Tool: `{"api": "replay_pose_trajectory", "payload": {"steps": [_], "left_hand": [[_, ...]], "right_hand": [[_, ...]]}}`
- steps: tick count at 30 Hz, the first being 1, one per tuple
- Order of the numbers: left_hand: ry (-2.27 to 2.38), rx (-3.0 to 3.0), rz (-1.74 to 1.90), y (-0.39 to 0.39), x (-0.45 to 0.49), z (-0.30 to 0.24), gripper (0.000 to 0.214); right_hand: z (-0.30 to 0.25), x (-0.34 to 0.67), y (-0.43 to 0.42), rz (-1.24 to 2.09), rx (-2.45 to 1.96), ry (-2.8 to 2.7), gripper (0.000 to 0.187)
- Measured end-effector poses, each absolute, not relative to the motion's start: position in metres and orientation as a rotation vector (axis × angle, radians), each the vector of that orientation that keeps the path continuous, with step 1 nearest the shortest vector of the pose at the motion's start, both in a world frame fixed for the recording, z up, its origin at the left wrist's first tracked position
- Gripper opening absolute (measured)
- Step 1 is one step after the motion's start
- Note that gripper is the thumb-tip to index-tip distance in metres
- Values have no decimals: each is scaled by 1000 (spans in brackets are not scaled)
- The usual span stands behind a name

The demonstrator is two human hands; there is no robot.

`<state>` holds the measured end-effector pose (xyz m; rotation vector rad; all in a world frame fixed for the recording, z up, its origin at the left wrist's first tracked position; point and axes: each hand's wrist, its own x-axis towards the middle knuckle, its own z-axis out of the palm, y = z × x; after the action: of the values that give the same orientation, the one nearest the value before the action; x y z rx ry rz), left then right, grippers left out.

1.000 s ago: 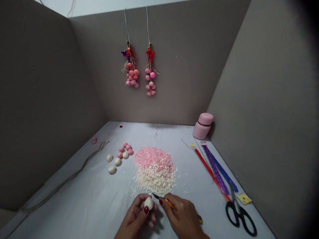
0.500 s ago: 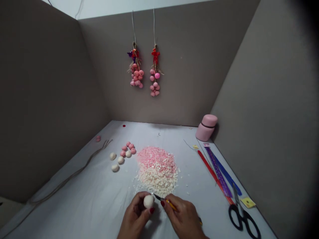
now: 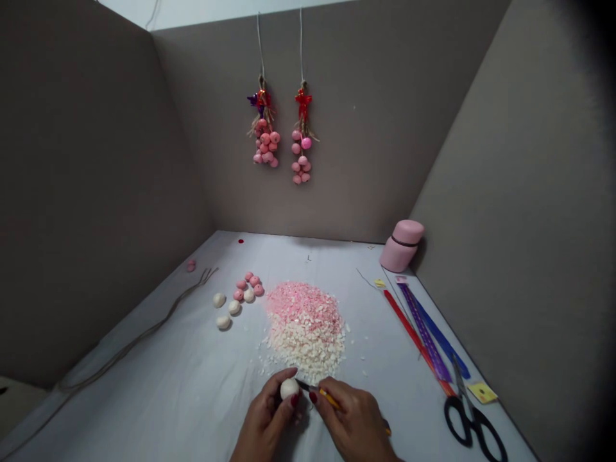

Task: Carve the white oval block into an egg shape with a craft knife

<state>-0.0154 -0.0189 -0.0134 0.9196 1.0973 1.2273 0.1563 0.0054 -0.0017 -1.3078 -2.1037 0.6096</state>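
My left hand (image 3: 267, 420) pinches a small white ball (image 3: 289, 387) between thumb and fingers near the table's front edge. Close beside it, my right hand (image 3: 353, 423) grips a small craft knife (image 3: 321, 393) with a yellow handle; its blade tip touches the ball's right side. Just beyond the hands lies a heap of pink and white shavings (image 3: 305, 327).
Several pink and white balls (image 3: 239, 298) sit left of the heap, with twine (image 3: 144, 333) trailing left. Ribbons (image 3: 423, 327), black scissors (image 3: 469, 420) and a pink jar (image 3: 402, 245) line the right wall. Two pink bead bunches (image 3: 283, 144) hang on the back wall.
My left fingers have turned the ball slightly while the knife tip stays against it. The view has drifted a little to the left.
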Motion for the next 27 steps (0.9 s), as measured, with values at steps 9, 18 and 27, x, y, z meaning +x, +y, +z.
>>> {"api": "replay_pose_trajectory", "payload": {"steps": [9,18,27], "left_hand": [[1306,1206,1217,-22,-19,-15,38],[1372,1254,1265,-26,-17,-25,42],[1356,1294,1173,-20,-22,-13,22]], "right_hand": [[1,156,5,627,-1308,-2096,37],[-1,155,4,614,-1258,-2109,37],[0,155,3,621,-1261,-2117,33]]}}
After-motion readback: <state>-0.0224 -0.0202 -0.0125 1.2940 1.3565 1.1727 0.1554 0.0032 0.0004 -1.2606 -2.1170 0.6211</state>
